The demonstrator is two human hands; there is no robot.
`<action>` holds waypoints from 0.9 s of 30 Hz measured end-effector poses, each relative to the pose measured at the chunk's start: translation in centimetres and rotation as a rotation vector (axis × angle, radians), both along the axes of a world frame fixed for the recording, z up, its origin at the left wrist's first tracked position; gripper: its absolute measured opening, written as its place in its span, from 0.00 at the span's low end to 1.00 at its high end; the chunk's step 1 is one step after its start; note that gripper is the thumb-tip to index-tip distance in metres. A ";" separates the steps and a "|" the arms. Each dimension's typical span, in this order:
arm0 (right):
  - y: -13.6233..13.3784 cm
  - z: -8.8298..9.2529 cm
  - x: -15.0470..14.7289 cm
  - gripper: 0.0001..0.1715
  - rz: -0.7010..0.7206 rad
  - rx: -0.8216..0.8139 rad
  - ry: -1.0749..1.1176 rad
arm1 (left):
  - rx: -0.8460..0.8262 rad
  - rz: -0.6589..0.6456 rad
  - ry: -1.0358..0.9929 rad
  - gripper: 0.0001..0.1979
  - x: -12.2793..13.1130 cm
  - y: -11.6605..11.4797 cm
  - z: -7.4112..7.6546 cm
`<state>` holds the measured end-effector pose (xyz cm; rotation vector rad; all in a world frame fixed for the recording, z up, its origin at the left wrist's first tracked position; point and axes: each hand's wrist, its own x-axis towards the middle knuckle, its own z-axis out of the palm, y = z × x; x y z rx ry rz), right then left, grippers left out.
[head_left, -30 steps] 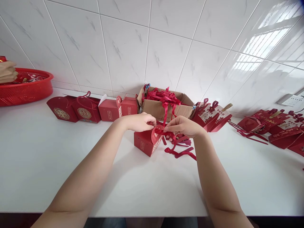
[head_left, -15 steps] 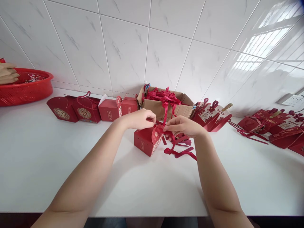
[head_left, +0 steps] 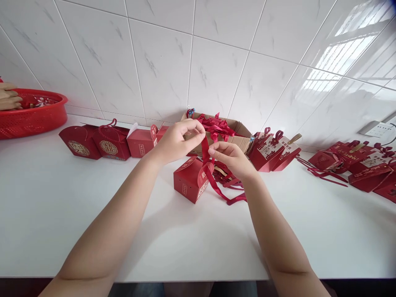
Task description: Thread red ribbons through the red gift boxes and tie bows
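Note:
A small red gift box (head_left: 187, 177) with rounded, printed top flaps stands upright on the white table. Above it my left hand (head_left: 181, 142) pinches a red satin ribbon (head_left: 205, 149) between thumb and fingertips. From there the ribbon drops to the box's top flap, then trails down along its right side onto the table. My right hand (head_left: 232, 159) is just right of the raised stretch, its thumb and forefinger closed at the ribbon's edge. Behind that hand lies a pile of loose ribbons (head_left: 227, 177), partly hidden by it.
Behind the box, a cardboard carton (head_left: 241, 144) holds many red ribbons. Red gift boxes (head_left: 82, 142) line the wall at left, and handled ones (head_left: 267, 150) stand at right. A red plastic basket (head_left: 46, 115) with another person's hand (head_left: 9, 97) over it is far left.
My left hand has risen from the box top, drawing the ribbon up above the flaps. My right hand has shifted slightly up and left. The ribbon's trailing part has been pulled toward the box.

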<state>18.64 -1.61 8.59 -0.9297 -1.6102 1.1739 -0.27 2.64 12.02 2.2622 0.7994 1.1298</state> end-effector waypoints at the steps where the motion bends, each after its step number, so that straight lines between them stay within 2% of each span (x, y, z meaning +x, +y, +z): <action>1: 0.0 0.0 0.0 0.15 -0.015 0.007 0.004 | -0.014 0.010 0.008 0.10 -0.1 0.0 0.0; 4: 0.1 0.0 0.2 0.13 -0.084 0.061 0.033 | -0.110 0.030 0.163 0.13 -0.6 0.3 0.0; 8: 0.0 0.3 0.4 0.10 -0.163 0.119 0.175 | -0.300 0.080 0.660 0.20 -1.5 1.2 -0.2; 10: -0.4 0.8 0.5 0.10 -0.194 0.155 0.251 | -0.351 0.078 0.807 0.22 -1.8 1.5 -0.4; 15: -1.8 2.2 0.7 0.10 -0.206 0.321 0.363 | -0.342 0.064 0.784 0.16 -1.8 2.0 -0.6; 18: -2.0 2.2 0.3 0.10 -0.235 0.289 0.340 | -0.355 0.068 0.781 0.17 -1.9 2.1 -0.7; 20: -1.7 1.6 -0.2 0.10 -0.247 0.189 0.220 | -0.371 0.086 0.760 0.18 -2.0 2.3 -0.8; 23: -0.7 0.3 -1.0 0.14 -0.277 0.034 -0.076 | -0.397 0.092 0.700 0.21 -2.2 2.4 -1.1; 27: 0.9 -1.5 -1.8 0.14 -0.288 -0.050 -0.277 | -0.387 0.067 0.665 0.20 -2.2 2.6 -1.4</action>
